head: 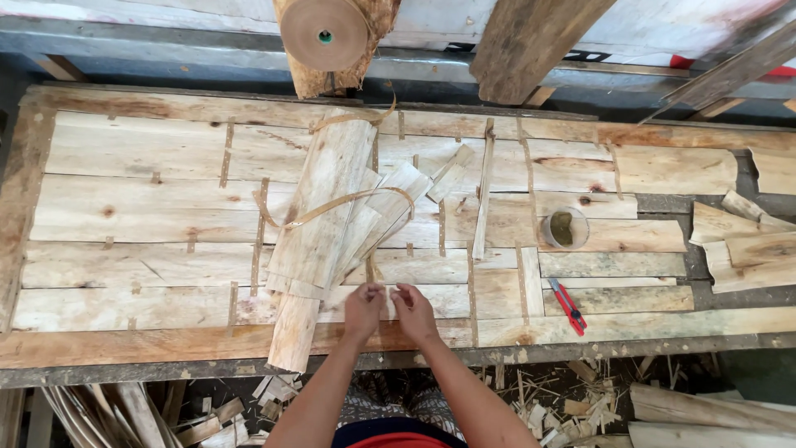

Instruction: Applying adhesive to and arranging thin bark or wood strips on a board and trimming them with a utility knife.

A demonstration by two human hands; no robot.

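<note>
— Pale thin wood veneer sheets, pieced flat across the long workbench: where do the hands sit on them?

— At the near edge. Left hand and right hand lie side by side, almost touching, fingertips pressed together on a veneer seam. Whether they pinch a bit of tape, I cannot tell.

— What lies beyond the fingers?

— A bundle of loose veneer strips, up and left of the left hand, with a brown paper tape strip looped over it. Farther up hangs the brown tape roll.

— And to the right?

— A red-handled cutter, well apart from the right hand, and beyond it a small round cup.
</note>
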